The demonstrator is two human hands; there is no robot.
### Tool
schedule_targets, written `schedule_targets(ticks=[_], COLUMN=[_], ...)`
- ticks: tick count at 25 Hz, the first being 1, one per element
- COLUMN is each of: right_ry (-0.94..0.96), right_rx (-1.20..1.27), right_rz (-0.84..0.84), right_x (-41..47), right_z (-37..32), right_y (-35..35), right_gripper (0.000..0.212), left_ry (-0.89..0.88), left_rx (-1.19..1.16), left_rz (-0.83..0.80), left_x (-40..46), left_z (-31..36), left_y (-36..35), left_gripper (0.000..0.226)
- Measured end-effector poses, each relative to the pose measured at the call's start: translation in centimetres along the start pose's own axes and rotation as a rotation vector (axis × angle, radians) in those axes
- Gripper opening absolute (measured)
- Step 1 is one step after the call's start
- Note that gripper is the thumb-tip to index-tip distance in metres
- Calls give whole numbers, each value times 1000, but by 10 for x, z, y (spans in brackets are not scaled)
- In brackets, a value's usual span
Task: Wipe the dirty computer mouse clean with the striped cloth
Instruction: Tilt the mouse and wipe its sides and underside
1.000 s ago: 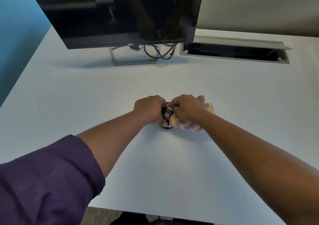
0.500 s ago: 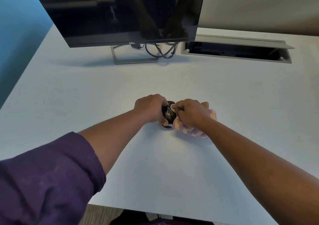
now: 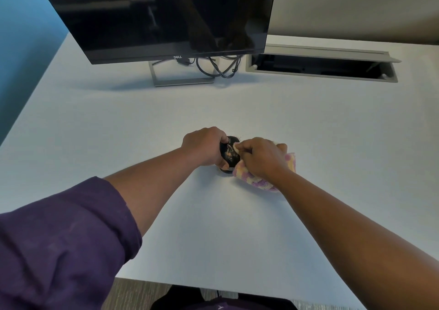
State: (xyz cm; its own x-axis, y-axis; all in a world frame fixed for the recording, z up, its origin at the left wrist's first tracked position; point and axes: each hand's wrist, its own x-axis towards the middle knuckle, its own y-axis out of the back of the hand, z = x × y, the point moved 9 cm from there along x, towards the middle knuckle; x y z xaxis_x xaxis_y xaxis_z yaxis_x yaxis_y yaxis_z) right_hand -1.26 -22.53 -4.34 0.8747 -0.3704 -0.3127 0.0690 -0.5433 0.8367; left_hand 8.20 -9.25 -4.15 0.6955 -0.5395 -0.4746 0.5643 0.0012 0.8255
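Mid-wipe: the left hand (image 3: 204,146) grips the black computer mouse (image 3: 229,152) on the worktop (image 3: 237,226); at its 3 o'clock, the right hand (image 3: 260,159) clutches the striped cloth (image 3: 251,179). Specks remain, so next should come another firm stroke over them.

- An office workstation, by the look of the furnishings.
- A wide, pale counter (image 3: 308,124) fills most of the frame, plain and flat.
- A dark, switched-off monitor (image 3: 166,15) stands at the upper centre on a slim metal stand (image 3: 181,80) (the logo under the screen reads Dell).
- Black cables (image 3: 221,68) loop down behind the stand.
- At the upper right, a cable hatch (image 3: 320,66) is set into the counter, its grey lid propped open.
- A blue wall (image 3: 21,36) runs along the upper left.
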Motion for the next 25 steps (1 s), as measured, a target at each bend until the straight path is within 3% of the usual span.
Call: schedule_targets(ticks=[7,19,25], right_ry=[38,50,57], right_rx=[9,68,119], right_rz=[-26,123,118], right_x=[-10,-32,-49], right_z=[0,-6,1], right_y=[-3,-2,-9], right_gripper=[35,30,32], left_ry=[4,-13,-12], left_rx=[-12,-62,-83], left_rz=[20,51,43], left_x=[-4,-11,-11], left_z=[1,-3,-3], left_y=[1,-3,-6], left_gripper=[93,88,92])
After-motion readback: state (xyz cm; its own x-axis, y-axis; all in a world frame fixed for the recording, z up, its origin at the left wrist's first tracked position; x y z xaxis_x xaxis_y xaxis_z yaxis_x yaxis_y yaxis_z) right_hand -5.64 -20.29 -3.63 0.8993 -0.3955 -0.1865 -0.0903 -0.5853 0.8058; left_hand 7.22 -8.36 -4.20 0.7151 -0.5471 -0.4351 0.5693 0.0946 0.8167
